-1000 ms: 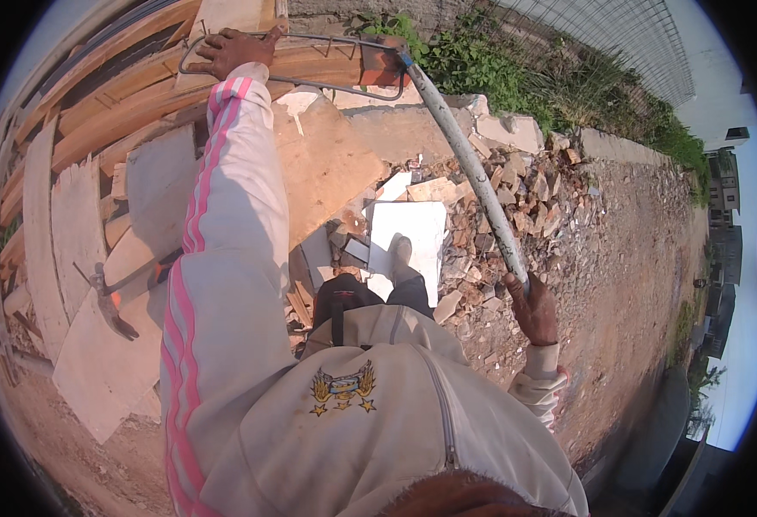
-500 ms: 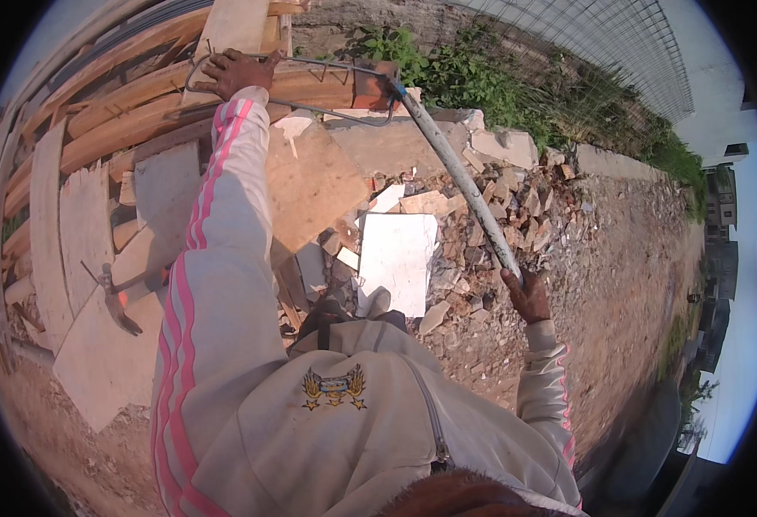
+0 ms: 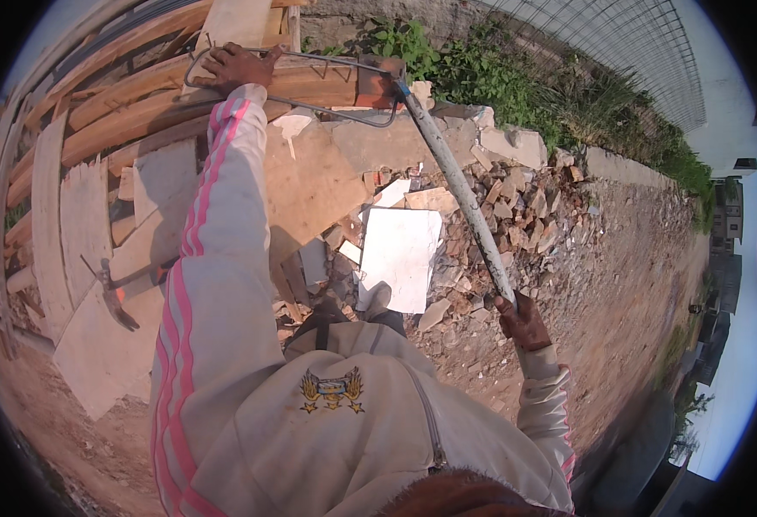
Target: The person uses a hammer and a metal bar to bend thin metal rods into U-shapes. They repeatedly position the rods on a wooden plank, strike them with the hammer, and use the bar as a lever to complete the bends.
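While left hand (image 3: 236, 69) lies splayed over bent metal rod (image 3: 335, 60), right hand (image 3: 525, 322) curls round speckled, whitish, blue-tipped pipe (image 3: 462, 189).

1. This looks like a building site, and it is outside, because blue sky (image 3: 727, 418) and houses (image 3: 731, 220) show at the right edge.
2. The ground (image 3: 607, 284) is bare brown dirt with lots of little stones.
3. A messy heap of broken bricks (image 3: 529, 207) lies in the middle.
4. Long wood beams (image 3: 137, 112) are piled up at the top left.
5. Flat boards (image 3: 111, 353) lie just below the beams, and a hammer (image 3: 121, 312) rests on them.
6. A big sheet of wire mesh (image 3: 611, 39) stands at the top right.
7. Green plants (image 3: 482, 82) grow wild near the mesh, in bright sunshine.
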`<move>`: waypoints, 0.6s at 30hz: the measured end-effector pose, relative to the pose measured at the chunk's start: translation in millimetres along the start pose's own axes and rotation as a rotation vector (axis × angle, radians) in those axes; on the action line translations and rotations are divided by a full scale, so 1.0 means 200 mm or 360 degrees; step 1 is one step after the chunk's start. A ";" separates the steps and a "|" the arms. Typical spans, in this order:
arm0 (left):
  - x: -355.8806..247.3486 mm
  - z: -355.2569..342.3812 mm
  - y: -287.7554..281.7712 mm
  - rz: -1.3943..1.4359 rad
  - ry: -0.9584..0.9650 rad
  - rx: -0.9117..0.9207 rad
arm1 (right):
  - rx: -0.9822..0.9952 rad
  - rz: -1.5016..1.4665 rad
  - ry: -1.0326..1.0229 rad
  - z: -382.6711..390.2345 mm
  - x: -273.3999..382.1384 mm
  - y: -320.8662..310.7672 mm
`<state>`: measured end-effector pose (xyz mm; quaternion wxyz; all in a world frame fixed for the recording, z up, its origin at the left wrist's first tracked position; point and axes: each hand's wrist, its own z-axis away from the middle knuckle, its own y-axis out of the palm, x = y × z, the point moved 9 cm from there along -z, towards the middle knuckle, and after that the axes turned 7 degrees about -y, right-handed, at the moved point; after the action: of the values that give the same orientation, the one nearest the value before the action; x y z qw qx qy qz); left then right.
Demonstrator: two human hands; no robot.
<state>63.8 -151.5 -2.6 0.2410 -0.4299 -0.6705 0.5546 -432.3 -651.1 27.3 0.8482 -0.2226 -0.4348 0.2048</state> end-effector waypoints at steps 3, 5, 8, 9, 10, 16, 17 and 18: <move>0.01 -0.01 0.03 -0.0054 0.0006 0.0062 | 0.0310 -0.0557 0.0174 0.02 0.02 0.07; -0.02 0.01 0.02 -0.0043 0.0016 0.0130 | 0.0343 -0.0687 0.0282 0.00 -0.09 0.15; -0.01 0.00 0.01 -0.0058 -0.0014 0.0088 | 0.0348 -0.0999 0.0376 0.02 -0.06 0.28; -0.02 0.01 0.00 -0.0071 0.0007 0.0055 | 0.0441 -0.1091 0.0407 0.05 -0.03 0.31; -0.01 0.02 0.00 -0.0049 0.0011 0.0052 | 0.0533 -0.1182 0.0437 0.07 0.01 0.35; -0.02 0.04 -0.01 0.0037 0.0052 0.0077 | 0.0561 -0.1506 0.0380 0.20 0.12 0.65; -0.02 0.04 -0.01 0.0036 0.0057 0.0082 | 0.0533 -0.1565 0.0392 0.22 0.12 0.71; -0.01 0.04 0.00 0.0035 0.0057 0.0083 | 0.0509 -0.1621 0.0401 0.23 0.13 0.77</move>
<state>58.2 -158.0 -4.2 0.2579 -0.4407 -0.6467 0.5666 -480.5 -501.3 -17.7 0.9089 0.1248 -0.3460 -0.1963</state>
